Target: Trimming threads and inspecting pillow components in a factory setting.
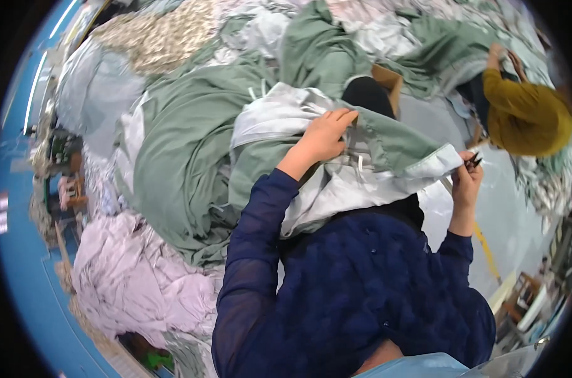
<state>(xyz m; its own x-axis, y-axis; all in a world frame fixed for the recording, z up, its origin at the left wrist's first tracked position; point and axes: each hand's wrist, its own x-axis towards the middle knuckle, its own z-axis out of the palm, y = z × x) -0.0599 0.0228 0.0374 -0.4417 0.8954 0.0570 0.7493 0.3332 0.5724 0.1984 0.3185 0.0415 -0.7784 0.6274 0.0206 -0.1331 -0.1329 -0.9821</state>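
A green and white fabric piece (393, 148) lies across my lap, its white lining folded outward in places. My left hand (327, 135) grips its upper edge, the fingers bent over the cloth. At the pale corner on the right, my right hand (467, 183) pinches the fabric's edge and also holds a small dark pointed tool that looks like thread snips (474, 159). The cloth is stretched between both hands. Small white tags (360, 164) stick out of it near the middle. More green fabric (185, 145) is heaped against it on the left.
Pale lilac cloth (141, 271) is piled at the lower left, and patterned beige fabric (163, 38) at the back left. A cardboard box (388, 85) stands beyond my knee. At the far right a person in a mustard top (528, 116) handles green cloth.
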